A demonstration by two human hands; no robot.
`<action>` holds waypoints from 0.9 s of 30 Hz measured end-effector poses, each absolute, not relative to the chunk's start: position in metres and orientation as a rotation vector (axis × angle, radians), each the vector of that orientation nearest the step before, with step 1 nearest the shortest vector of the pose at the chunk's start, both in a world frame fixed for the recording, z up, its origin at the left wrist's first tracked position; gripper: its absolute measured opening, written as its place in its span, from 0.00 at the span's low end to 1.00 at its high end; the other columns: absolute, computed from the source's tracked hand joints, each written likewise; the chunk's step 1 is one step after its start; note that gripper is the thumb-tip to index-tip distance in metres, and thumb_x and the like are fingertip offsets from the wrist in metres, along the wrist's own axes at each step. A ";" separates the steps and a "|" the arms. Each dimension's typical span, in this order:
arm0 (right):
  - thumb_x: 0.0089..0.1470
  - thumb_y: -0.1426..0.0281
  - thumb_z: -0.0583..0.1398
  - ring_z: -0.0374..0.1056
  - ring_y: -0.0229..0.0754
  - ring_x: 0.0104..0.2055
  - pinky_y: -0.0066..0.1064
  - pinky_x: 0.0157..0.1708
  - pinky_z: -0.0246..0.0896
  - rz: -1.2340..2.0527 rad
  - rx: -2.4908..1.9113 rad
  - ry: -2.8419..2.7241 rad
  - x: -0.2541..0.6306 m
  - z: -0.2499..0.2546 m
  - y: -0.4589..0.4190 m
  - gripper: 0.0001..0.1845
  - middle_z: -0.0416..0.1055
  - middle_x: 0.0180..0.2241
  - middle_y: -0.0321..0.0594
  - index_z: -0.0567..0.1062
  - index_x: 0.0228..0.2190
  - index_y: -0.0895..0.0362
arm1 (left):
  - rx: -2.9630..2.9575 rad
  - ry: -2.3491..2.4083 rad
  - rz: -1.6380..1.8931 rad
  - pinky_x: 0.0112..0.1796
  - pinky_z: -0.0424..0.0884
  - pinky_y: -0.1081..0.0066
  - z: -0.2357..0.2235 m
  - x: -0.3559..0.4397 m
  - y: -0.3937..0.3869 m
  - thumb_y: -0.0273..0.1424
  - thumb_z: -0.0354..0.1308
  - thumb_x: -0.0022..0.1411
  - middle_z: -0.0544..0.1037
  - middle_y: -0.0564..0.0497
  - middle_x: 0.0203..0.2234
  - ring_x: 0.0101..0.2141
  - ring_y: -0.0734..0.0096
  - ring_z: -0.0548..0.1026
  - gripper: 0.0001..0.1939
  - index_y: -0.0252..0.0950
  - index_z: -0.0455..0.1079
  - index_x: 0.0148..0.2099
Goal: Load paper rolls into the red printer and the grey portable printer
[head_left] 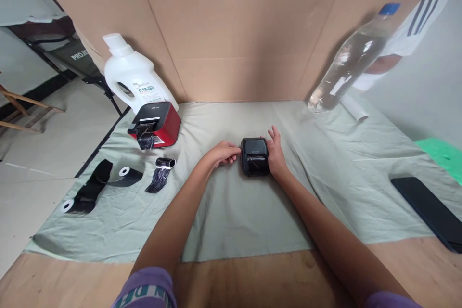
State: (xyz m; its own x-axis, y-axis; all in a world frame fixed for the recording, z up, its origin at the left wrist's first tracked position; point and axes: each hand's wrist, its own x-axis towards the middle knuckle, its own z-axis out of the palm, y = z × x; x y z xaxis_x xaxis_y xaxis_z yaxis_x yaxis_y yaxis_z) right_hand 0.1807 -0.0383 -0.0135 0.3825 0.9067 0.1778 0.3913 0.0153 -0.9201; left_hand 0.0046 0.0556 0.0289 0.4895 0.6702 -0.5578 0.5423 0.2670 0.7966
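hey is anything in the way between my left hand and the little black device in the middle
Nothing visible: your left hand reaches the left edge of the black device, and your right hand is at its opposite side.

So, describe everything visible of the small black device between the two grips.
The small black device is boxy with rounded corners and looks like plastic. Its far half is a smooth, greyish panel; the near half holds a glossy section with pale streaks. Any lettering is too small to read. It appears to rest on the pale green cloth. The right grip touches its right side; the left grip reaches its left edge, contact unclear.
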 end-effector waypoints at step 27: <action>0.66 0.45 0.41 0.59 0.53 0.67 0.50 0.65 0.52 0.614 -1.497 -1.161 0.184 -0.021 -0.034 0.41 0.50 0.70 0.58 0.44 0.70 0.55 | 1.593 0.757 0.559 0.31 0.68 0.75 -0.002 -0.006 0.074 0.34 0.65 0.60 0.77 0.38 0.53 0.28 0.78 0.72 0.33 0.35 0.66 0.66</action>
